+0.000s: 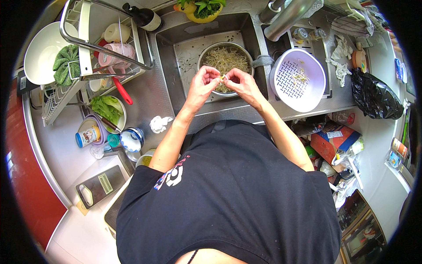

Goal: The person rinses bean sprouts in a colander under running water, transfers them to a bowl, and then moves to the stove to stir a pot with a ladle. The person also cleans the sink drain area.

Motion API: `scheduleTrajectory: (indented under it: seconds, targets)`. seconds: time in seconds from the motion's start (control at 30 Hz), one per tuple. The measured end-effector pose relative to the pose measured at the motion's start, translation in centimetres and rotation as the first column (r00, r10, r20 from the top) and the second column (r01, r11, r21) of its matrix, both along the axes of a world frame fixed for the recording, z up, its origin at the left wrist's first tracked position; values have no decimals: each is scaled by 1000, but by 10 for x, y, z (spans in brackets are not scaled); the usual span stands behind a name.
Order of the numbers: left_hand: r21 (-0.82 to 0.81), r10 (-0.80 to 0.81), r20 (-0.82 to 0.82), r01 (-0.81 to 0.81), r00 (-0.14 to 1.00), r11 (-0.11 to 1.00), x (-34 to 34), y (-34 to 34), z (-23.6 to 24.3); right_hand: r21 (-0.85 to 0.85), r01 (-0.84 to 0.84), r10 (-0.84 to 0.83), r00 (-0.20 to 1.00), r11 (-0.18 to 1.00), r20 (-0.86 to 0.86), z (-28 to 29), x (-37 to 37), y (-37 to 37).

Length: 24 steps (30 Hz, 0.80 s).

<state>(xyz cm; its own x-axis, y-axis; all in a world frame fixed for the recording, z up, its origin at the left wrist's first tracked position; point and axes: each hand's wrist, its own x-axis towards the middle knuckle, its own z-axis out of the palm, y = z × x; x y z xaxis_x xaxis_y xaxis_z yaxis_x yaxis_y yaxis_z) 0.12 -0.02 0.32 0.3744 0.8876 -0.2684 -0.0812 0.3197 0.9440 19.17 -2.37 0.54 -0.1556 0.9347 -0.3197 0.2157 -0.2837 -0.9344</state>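
Note:
A round metal bowl [202,56] full of bean sprouts [226,58] stands in the steel sink [180,44]. Over its near side my left hand [205,84] and my right hand [241,86] meet at the fingertips. Both pinch one small bean sprout [222,77], pale with a yellowish head; the fingers partly cover it. Right of the sink sits a lavender colander [315,93] with a slotted bottom, and a small heap of bean sprouts [300,78] lies in it.
A dish rack [74,39] with a white bowl [39,57] stands at left, near a plate of lettuce [107,110]. The faucet [285,24] reaches in behind the colander. A black plastic bag [373,94] lies far right; crumpled tissue [160,124] lies left of my left forearm.

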Motion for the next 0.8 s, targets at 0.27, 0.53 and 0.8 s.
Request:
scheduleTrajectory:
  seconds: [0.27,0.53,0.8]
  targets:
    - [-102,53,144,-38,988,994,3,0,4,-260,201,-293,875,944,-385,-7,1,1]
    - [-84,168,132,-158,977,984,6,0,-4,-391,85,-308,773,916,-555,-8,-5,-3]
    - [184,195,-154,-165,969,969,11,-25,-7,-494,-54,-272,780,868,-563,-23,-5,-11]
